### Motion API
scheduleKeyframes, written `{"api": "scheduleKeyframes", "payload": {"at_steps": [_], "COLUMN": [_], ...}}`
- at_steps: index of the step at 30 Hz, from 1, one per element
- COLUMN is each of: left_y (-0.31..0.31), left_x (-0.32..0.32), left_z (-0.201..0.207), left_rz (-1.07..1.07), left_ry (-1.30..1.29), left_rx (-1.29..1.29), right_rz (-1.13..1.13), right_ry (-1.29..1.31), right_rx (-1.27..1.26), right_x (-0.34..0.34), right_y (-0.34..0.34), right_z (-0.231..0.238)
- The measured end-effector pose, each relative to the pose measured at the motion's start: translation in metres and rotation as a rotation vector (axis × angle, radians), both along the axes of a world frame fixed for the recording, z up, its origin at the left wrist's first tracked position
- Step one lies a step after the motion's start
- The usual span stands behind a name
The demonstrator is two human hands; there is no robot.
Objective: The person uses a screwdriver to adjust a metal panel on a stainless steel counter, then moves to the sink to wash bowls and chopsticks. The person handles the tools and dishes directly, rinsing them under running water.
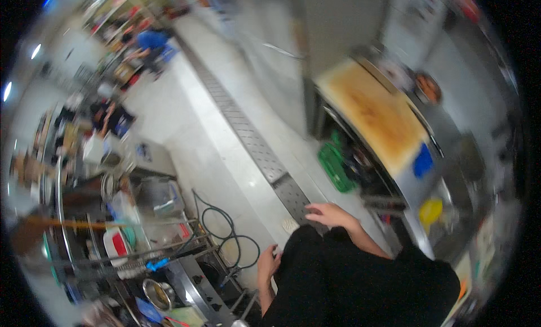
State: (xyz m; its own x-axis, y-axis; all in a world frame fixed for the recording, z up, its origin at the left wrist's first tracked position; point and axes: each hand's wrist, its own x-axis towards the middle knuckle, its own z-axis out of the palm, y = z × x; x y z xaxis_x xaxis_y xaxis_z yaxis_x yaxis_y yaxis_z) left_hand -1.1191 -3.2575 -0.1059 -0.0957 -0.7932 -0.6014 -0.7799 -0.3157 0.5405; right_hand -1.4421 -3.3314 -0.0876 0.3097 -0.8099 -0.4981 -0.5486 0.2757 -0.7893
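Hands bare at lower centre of the frame: left hand (269, 264) with fingers loosely bent, tips toward the top; right hand (332, 215) with fingers slack, slightly parted and directed toward the left edge. Just beyond the right fingertips in view, perforated drain cover (253, 144) set in the floor (183, 152); long axis diagonal, from upper left down to centre, lower end hidden behind black clothing (355, 276). Left of the left fingers, dark hose (233, 231) in loose loops on the floor, one length toward upper left; apart from the fingers in the picture.
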Motion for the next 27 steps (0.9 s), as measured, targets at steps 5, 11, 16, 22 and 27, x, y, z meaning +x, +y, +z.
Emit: {"api": "scheduleKeyframes", "payload": {"at_steps": [5,11,16,22,27], "left_y": [-0.005,-0.086,-0.252,-0.474,-0.613], "left_x": [0.074,0.115,0.157,0.141,0.187], "left_z": [-0.113,-0.122,-0.101,-0.123,-0.134], "left_rz": [0.027,0.349,0.573,1.023,1.025], "left_ry": [0.135,-0.031,0.207,-0.113,-0.117], "left_rx": [0.484,0.561,0.371,-0.206,-0.220], "right_rz": [0.127,0.227,0.547,0.877,0.473], "right_ry": [0.304,0.391,0.638,0.676,0.557], "right_rx": [0.092,0.398,0.507,0.302,-0.109], "right_x": [0.026,0.052,0.122,0.171,0.219], "right_y": [-0.077,-0.203,-0.454,-0.696,-0.803], "right_z": [-0.061,-0.089,-0.068,-0.056,-0.111]}}
